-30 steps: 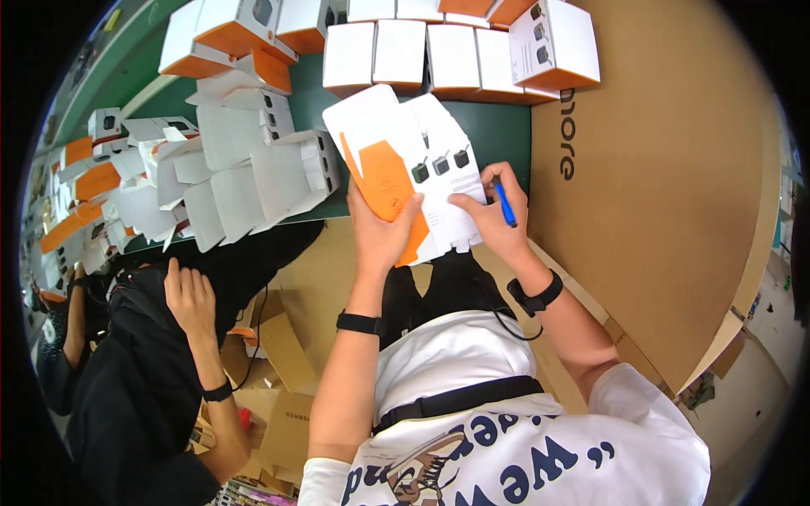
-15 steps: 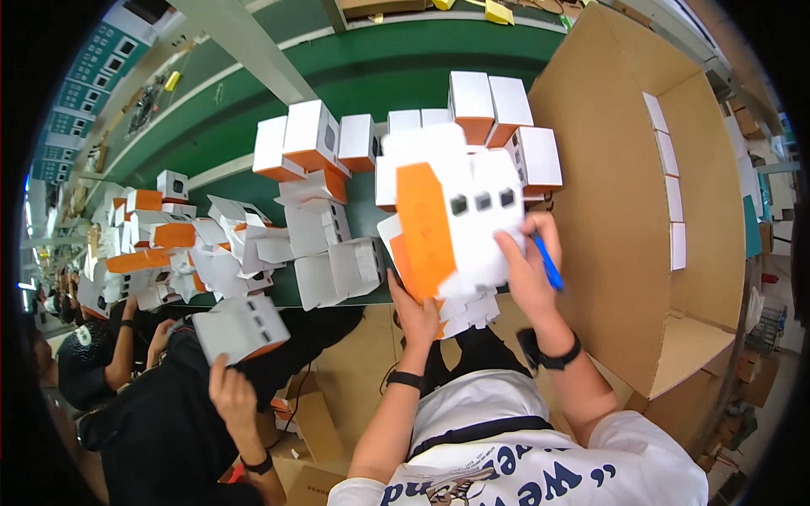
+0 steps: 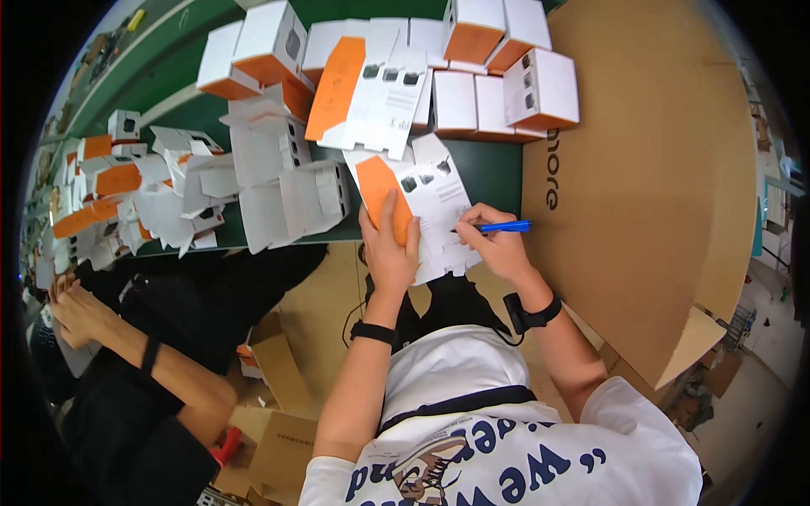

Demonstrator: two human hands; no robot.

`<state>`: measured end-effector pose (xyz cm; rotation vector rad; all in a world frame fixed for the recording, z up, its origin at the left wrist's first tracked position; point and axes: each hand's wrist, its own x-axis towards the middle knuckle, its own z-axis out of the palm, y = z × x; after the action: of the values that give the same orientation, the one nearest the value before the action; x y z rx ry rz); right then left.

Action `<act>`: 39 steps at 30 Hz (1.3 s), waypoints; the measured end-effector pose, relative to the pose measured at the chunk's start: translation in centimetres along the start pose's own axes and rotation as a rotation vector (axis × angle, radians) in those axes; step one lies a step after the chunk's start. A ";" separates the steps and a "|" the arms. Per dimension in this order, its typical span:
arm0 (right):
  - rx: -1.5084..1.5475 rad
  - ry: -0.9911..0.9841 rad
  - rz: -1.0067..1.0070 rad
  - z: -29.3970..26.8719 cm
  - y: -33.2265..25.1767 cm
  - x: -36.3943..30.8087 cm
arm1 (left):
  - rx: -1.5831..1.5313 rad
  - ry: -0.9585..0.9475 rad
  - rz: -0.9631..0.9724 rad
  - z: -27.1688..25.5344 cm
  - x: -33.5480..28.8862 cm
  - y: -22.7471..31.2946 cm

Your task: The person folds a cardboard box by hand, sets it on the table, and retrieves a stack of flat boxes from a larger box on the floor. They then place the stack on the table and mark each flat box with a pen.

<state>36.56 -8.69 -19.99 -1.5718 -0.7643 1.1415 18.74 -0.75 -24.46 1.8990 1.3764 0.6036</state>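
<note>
A flat white-and-orange carton blank (image 3: 434,198), printed with small dark product pictures, lies at the near edge of the table before me. My left hand (image 3: 391,253) rests on its orange panel, fingers spread and stretched out, holding it down. Between the fingers of my right hand (image 3: 498,249) is a blue pen (image 3: 504,226), its tip side toward the carton's white panel. Just beyond lies a second flat carton blank (image 3: 384,97) of the same kind, leaning over the area by the upright boxes.
White-and-orange boxes (image 3: 456,101) stand in rows at the back of the green table (image 3: 498,169). Open small cartons (image 3: 291,202) sit to the left. A large brown cardboard box (image 3: 633,169) rises at my right. A co-worker's hands (image 3: 80,312) are at the far left.
The stack of carton blanks has parted: one now lies farther back, another under my left hand. My right hand has turned the pen toward the carton. The co-worker's white box has moved left.
</note>
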 end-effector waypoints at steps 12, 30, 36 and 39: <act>-0.364 0.000 -0.207 1.6 3.0 2.8 | -0.010 -0.009 0.020 -0.1 -0.5 -0.2; -0.368 0.394 -0.165 1.6 3.4 2.2 | -0.117 -0.061 -0.079 -0.8 -0.6 0.2; -0.214 0.383 -0.045 1.4 4.5 1.6 | -0.139 -0.078 -0.061 -1.4 -1.8 -1.1; -0.274 0.369 -0.039 1.4 4.4 1.6 | -0.148 -0.068 -0.023 -1.2 -1.6 -1.1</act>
<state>35.57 -8.07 -24.71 -1.9183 -0.7184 0.7072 16.69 -1.72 -24.44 1.7676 1.2729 0.6071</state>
